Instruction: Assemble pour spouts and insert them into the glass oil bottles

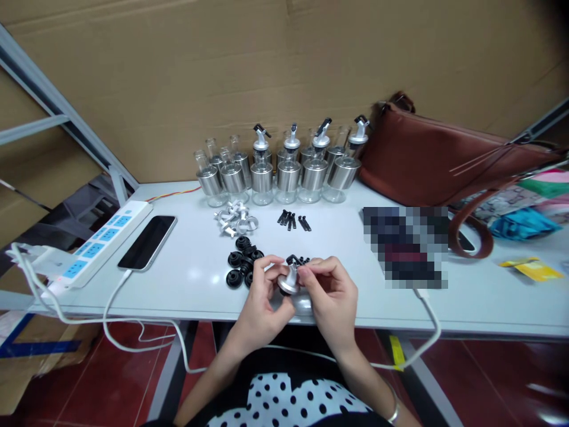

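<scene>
Near the table's front edge, my left hand [265, 302] and my right hand [332, 296] grip a silver bottle pourer [290, 281] between them. It has a wide round base and a black flip lever on top. My left fingers curl round its left side, while the right thumb and fingers pinch it from the right. Black ribbed stoppers [240, 261] lie in a pile just left of my left hand. Behind them is a heap of silver-white spout parts [233, 219]. Several small black levers [291, 219] lie farther back. Some small black pieces behind the pourer are partly hidden.
Glass bottles with metal sleeves [262, 178] stand in rows at the back, several with pourers fitted. To the left are a phone [148, 243] and a power strip [104, 243]. A brown bag [444, 154] and a blurred-out device [404, 246] occupy the right side.
</scene>
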Tool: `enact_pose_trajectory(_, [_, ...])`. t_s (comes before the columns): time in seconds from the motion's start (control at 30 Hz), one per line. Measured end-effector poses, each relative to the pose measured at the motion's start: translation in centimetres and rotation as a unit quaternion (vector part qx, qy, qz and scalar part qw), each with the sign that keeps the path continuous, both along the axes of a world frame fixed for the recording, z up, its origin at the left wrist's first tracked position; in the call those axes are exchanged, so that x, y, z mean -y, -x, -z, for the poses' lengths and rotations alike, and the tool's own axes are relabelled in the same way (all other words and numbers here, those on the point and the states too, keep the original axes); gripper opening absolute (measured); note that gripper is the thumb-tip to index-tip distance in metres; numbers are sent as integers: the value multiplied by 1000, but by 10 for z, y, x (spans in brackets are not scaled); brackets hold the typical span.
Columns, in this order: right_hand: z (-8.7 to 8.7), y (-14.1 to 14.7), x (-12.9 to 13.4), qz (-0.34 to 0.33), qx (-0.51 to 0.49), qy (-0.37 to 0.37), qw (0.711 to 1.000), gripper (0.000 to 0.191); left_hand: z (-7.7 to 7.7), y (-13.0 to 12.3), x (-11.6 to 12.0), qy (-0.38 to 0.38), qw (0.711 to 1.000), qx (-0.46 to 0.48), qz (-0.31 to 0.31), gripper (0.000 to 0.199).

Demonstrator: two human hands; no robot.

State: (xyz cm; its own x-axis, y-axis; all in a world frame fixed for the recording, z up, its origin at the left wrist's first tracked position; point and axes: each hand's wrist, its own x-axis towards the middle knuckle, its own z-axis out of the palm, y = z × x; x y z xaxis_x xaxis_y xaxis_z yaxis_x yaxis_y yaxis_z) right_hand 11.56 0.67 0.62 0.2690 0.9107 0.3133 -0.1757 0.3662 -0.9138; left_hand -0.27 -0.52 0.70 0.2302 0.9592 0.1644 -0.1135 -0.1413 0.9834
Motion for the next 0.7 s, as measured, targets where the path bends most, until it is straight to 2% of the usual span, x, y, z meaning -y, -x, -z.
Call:
enact_pose_trajectory(0.1, [1, 0, 0, -12, -2, -2, 1000, 12, -2, -1, -1, -3, 1000, 13, -3, 65])
enact_pose_trajectory(0.2, [1, 0, 1, -35, 1, -2, 999, 10, -4, 0, -3, -8, 1000, 7, -17, 69])
enact_pose_trajectory(0.5, [0, -3, 0, -67, 29, 39, 997, 15, 0, 3, -1, -23, 997, -71, -6, 58])
enact_pose_trajectory(0.7, [-3, -2, 1, -107, 19, 47, 993, 15, 3, 3, 0, -65, 991, -109, -48, 51])
